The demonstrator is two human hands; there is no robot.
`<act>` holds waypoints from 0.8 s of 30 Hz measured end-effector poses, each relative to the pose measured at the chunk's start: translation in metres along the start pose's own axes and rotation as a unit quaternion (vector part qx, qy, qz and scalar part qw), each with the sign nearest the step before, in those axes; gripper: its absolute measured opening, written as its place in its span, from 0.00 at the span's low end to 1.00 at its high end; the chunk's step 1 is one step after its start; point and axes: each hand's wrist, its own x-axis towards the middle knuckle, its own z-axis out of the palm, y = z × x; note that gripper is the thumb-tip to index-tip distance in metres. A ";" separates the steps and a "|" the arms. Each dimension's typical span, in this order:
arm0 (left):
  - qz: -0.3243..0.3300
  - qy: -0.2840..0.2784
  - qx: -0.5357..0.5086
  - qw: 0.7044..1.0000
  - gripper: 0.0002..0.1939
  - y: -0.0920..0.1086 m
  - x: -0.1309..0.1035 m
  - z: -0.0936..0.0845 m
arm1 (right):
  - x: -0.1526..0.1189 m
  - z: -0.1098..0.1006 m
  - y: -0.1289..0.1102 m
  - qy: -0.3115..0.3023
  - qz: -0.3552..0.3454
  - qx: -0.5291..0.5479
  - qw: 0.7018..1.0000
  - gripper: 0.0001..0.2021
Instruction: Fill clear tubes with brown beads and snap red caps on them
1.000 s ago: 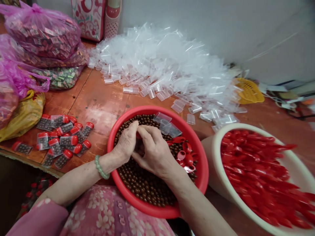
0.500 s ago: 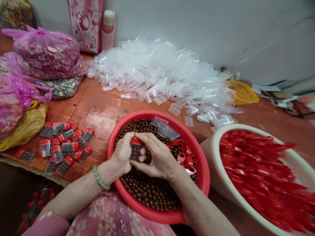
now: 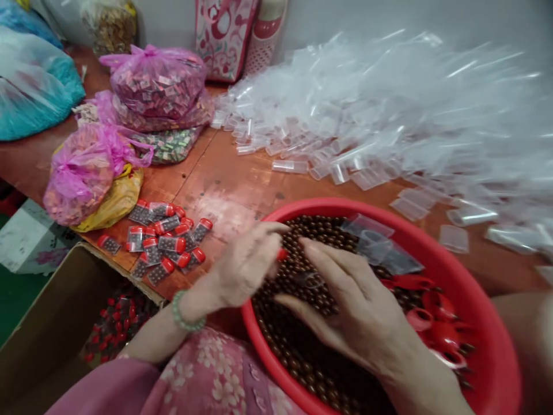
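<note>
My left hand [image 3: 244,265], blurred by motion, is at the left rim of a red basin [image 3: 503,346]. Its fingers curl round a small capped container, of which only the red cap [image 3: 281,254] shows. Over the basin, my right hand [image 3: 363,305] is open, thumb and fingers apart, with nothing between them. Brown round balls [image 3: 315,369] fill the basin under both hands. Clear plastic sleeves [image 3: 375,242] and red plastic caps [image 3: 444,334] lie on top of the balls at the right.
Filled red-capped containers [image 3: 170,245] lie on the table at left. Below the edge, a cardboard box [image 3: 47,311] holds more. Tied pink bags [image 3: 158,86] and a blue bag [image 3: 38,86] sit farther left. A heap of clear tubes [image 3: 367,109] spreads along the wall.
My view has turned left. My hands have come apart; the left moved left with the capped container, and the right let go of it and opened over the basin.
</note>
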 end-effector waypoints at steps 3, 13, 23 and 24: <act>0.153 0.202 0.353 0.901 0.17 0.011 -0.003 -0.052 | -0.009 -0.010 0.021 -0.003 0.108 -0.045 0.993 0.25; 0.144 0.343 0.607 0.702 0.12 -0.007 -0.003 -0.147 | -0.020 -0.027 0.039 -0.181 0.268 0.053 0.945 0.10; 0.301 0.060 0.519 0.798 0.16 -0.001 0.023 -0.044 | -0.012 -0.008 0.036 -0.255 0.218 0.093 0.938 0.05; 0.312 0.003 0.503 0.806 0.17 -0.002 0.024 -0.030 | -0.010 -0.010 0.034 -0.246 0.219 0.104 0.938 0.05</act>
